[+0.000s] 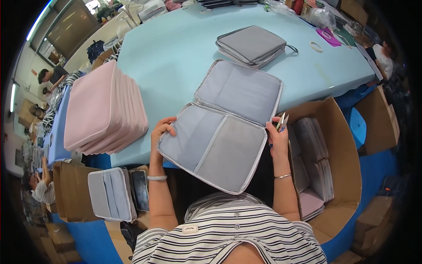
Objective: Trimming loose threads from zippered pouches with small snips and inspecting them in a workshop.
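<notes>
An open grey zip case (228, 119) lies spread across the near edge of the light blue table (176, 53), its lower half hanging over my lap. My left hand (161, 128) grips the case's lower left edge. My right hand (277, 136) holds the case's right edge and also has a small pair of snips with a blue handle (280, 124) between its fingers. The inside shows grey mesh pockets and a zipper running round the rim.
A stack of pink cases (105, 110) leans at the left. Closed grey cases (251, 45) lie farther back. A cardboard box (338, 176) with grey cases stands at my right. A grey case and a phone (140, 189) rest lower left. Other people sit at the far left.
</notes>
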{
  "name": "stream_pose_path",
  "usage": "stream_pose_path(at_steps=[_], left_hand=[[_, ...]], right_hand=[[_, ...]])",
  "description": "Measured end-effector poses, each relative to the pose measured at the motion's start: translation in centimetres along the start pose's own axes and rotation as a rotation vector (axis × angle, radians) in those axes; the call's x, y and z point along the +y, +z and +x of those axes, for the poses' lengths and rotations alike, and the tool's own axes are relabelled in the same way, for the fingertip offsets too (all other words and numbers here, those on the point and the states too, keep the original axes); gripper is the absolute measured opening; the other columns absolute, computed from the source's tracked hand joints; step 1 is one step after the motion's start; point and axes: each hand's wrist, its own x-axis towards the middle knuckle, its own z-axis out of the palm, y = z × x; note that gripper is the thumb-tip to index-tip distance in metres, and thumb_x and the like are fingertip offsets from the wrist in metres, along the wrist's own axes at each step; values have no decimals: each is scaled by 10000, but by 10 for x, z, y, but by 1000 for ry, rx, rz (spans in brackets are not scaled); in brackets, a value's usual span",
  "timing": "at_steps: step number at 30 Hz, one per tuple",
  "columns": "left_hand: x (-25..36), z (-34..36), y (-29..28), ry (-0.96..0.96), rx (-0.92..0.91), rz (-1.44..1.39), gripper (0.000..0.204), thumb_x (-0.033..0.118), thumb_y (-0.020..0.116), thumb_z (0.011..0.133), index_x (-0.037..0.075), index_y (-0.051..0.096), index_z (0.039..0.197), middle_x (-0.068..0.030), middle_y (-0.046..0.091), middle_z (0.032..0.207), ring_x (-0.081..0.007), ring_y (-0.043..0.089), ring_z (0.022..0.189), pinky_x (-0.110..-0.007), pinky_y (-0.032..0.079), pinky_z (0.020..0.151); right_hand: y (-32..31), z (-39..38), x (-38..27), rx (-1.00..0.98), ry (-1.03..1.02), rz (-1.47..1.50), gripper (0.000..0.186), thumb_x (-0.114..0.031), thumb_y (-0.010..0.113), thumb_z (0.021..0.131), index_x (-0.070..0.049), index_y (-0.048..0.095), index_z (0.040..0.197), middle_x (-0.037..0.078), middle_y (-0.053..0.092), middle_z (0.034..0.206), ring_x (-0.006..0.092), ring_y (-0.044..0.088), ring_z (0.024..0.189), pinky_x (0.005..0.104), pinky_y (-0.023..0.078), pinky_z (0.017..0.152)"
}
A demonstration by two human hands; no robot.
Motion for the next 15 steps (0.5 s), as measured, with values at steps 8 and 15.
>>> stream_pose_path(at_steps=[8,15], left_hand=[[-7,24,2,38,-87,131,86,18,574,744,44,590,663,-98,534,1215,-190,550,1000,-266,462,845],[-24,61,-1,-93,-110,-203,93,38,559,840,33,595,755,-119,531,1224,-224,575,986,-310,534,803]], right_hand=[[4,4,13,54,-85,48,292,-79,687,829,-71,529,1075,-25,575,735,16,463,524,180,288,377],[6,2,15,89,-40,58,300,-114,701,825,-89,476,1021,-49,444,645,27,355,460,201,267,381]])
